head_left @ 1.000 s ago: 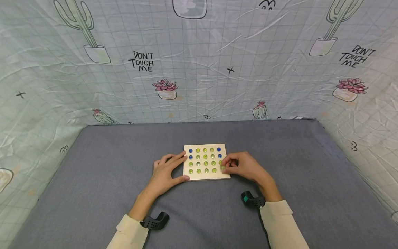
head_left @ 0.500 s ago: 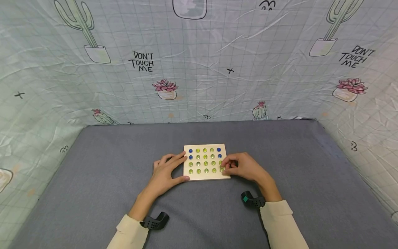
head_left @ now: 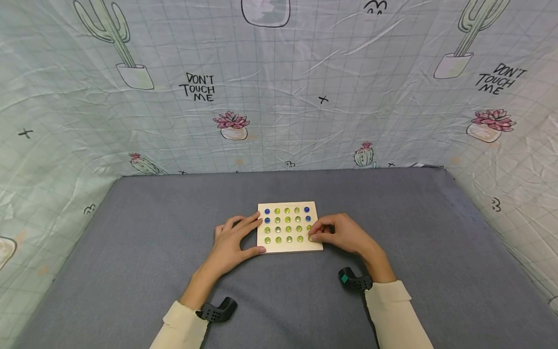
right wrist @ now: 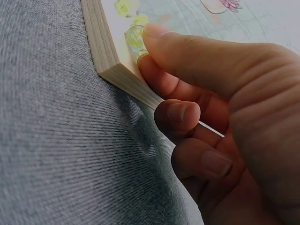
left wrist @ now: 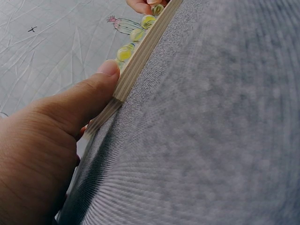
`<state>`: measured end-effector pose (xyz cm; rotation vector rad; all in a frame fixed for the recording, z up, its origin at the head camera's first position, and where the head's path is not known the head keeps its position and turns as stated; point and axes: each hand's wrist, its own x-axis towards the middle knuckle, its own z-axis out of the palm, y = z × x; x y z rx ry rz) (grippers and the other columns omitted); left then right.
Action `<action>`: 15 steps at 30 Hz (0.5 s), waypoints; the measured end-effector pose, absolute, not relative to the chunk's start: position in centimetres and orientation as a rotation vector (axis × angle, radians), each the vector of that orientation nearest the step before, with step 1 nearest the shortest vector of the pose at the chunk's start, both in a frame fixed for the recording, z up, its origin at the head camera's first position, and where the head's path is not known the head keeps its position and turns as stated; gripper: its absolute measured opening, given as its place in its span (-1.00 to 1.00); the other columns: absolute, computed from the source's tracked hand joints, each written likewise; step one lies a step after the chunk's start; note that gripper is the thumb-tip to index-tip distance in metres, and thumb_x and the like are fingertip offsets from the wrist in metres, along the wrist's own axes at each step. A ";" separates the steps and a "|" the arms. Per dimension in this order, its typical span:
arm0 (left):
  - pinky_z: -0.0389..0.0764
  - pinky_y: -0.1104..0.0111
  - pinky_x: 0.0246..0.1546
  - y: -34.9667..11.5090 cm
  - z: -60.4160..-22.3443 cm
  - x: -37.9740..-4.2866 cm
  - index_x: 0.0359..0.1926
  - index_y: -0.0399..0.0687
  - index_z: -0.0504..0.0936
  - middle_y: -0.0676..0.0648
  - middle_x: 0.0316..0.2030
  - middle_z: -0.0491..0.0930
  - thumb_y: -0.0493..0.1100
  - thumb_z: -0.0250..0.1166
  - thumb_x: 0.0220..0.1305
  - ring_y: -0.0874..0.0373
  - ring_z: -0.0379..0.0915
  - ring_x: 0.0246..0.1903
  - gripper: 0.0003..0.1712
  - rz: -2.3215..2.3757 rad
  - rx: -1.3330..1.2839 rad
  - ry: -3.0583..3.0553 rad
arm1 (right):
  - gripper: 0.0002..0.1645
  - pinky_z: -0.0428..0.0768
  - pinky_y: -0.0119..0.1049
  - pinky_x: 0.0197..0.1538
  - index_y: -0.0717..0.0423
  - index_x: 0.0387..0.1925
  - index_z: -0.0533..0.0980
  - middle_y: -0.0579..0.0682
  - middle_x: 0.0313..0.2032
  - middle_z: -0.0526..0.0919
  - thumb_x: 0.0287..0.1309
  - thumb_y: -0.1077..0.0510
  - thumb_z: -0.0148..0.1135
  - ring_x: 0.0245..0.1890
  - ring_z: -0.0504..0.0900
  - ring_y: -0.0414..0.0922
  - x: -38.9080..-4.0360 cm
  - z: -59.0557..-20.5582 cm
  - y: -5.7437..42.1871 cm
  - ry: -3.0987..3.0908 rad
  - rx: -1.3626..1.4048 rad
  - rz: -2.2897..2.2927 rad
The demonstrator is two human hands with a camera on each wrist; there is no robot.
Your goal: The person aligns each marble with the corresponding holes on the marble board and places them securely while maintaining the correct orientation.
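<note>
A pale wooden board (head_left: 289, 246) lies flat on the grey cloth, bearing rows of yellow-green marbles (head_left: 289, 239) and several blue marbles (head_left: 307, 210) at its far corners. My left hand (head_left: 228, 248) rests against the board's left side, fingers fairly straight. In the left wrist view its thumb (left wrist: 89, 96) presses on the board's edge. At the near right corner, my right hand (head_left: 342, 232) pinches a clear yellow-green marble (right wrist: 135, 38) between thumb and index finger. That marble is at or just above the board; its seat is hidden. The other right fingers curl beside the board edge.
Grey cloth (head_left: 279, 300) covers the table around the board. A white fabric backdrop (head_left: 279, 87) with printed cacti hangs behind and at both sides. Black wrist devices (head_left: 218, 310) sit on both forearms.
The right fingertips and the pinched marble have shifted slightly left and down toward the near right corner spot. The left hand and the board have stayed in place.
</note>
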<state>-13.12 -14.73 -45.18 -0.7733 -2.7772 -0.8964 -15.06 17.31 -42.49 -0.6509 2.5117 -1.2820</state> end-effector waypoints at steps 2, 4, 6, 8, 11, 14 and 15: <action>0.07 0.04 -0.06 -14.7 -45.2 -13.1 0.35 0.09 0.39 0.08 0.37 0.24 0.23 0.41 0.03 0.05 0.15 0.23 -0.13 -0.898 -0.772 -2.778 | -0.87 0.42 -0.33 -0.42 -0.06 -0.29 0.70 -0.17 -0.46 0.64 0.12 0.04 0.38 -0.52 0.49 -0.15 -15.0 -42.5 17.3 2.509 -0.654 -1.282; 0.07 0.04 -0.06 -14.8 -45.2 -13.0 0.35 0.09 0.39 0.09 0.37 0.24 0.23 0.41 0.03 0.05 0.15 0.23 -0.13 -0.898 -0.771 -2.778 | -0.85 0.43 -0.33 -0.41 -0.06 -0.26 0.69 -0.18 -0.45 0.63 0.12 0.04 0.37 -0.50 0.50 -0.16 -15.1 -42.4 17.4 2.508 -0.669 -1.277; 0.07 0.04 -0.06 -14.8 -45.2 -13.0 0.35 0.09 0.39 0.09 0.37 0.24 0.23 0.41 0.03 0.04 0.15 0.23 -0.13 -0.899 -0.769 -2.776 | -0.83 0.44 -0.33 -0.39 -0.07 -0.21 0.69 -0.19 -0.43 0.63 0.14 0.04 0.36 -0.49 0.51 -0.17 -15.1 -42.3 17.6 2.505 -0.678 -1.278; 0.06 0.04 -0.06 -14.8 -45.3 -12.9 0.35 0.09 0.39 0.09 0.37 0.24 0.23 0.41 0.02 0.04 0.15 0.24 -0.12 -0.900 -0.770 -2.777 | -0.81 0.45 -0.33 -0.38 -0.07 -0.18 0.68 -0.18 -0.42 0.63 0.15 0.03 0.35 -0.47 0.51 -0.17 -15.0 -42.2 17.8 2.506 -0.679 -1.293; 0.06 0.04 -0.07 -14.9 -45.6 -12.8 0.35 0.08 0.39 0.07 0.37 0.24 0.24 0.40 0.03 0.04 0.14 0.24 -0.12 -0.901 -0.772 -2.775 | -0.80 0.45 -0.31 -0.38 -0.05 -0.17 0.67 -0.17 -0.41 0.63 0.19 0.01 0.32 -0.46 0.51 -0.14 -14.8 -41.8 18.3 2.521 -0.652 -1.337; 0.06 0.04 -0.08 -15.0 -46.0 -12.7 0.35 0.08 0.39 0.06 0.37 0.25 0.23 0.40 0.04 0.04 0.15 0.24 -0.13 -0.902 -0.772 -2.773 | -0.75 0.45 -0.27 -0.37 -0.01 -0.14 0.67 -0.16 -0.38 0.63 0.23 -0.02 0.28 -0.44 0.51 -0.10 -14.4 -41.2 18.7 2.561 -0.622 -1.369; 0.05 0.04 -0.07 -15.0 -46.2 -12.7 0.35 0.08 0.40 0.06 0.37 0.25 0.23 0.41 0.03 0.04 0.15 0.24 -0.13 -0.902 -0.768 -2.771 | -0.72 0.46 -0.26 -0.37 0.01 -0.13 0.66 -0.16 -0.36 0.63 0.24 -0.04 0.26 -0.44 0.51 -0.10 -14.3 -41.1 18.8 2.572 -0.615 -1.372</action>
